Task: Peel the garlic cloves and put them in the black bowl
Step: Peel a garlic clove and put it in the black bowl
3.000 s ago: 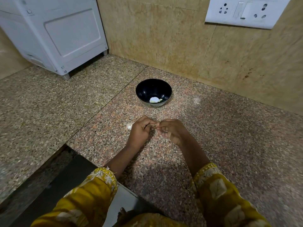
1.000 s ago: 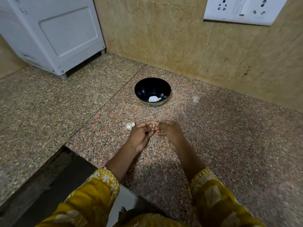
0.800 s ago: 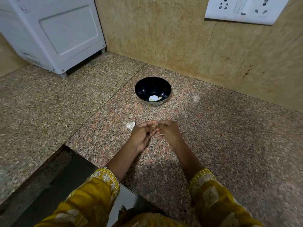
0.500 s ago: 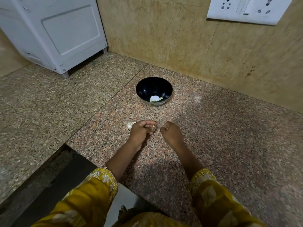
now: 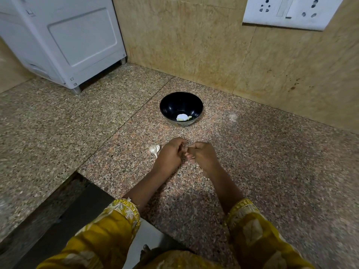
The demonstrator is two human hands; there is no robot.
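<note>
Whereas the hands were lying apart half a second ago, the left hand (image 5: 170, 155) and the right hand (image 5: 204, 157) are now being brought together again low over the worktop (image 5: 272, 171), fingertips meeting, with the fingers of both being kept curled inward. Whatever is being pinched between them is being hidden by the fingers themselves, so it cannot be told whether a clove is being held by one hand, by both or by neither. The garlic bulb (image 5: 154, 149) is being left lying on the worktop just beside the left hand. The black bowl (image 5: 167, 102) is being left standing beyond the hands, apart from them, with one pale peeled clove (image 5: 182, 117) and a small yellowish piece lying in its bottom. The rejoining is being read as peeling being resumed on a further clove, not as a carry to the bowl being started, and much of the task is being judged as yet undone
</note>
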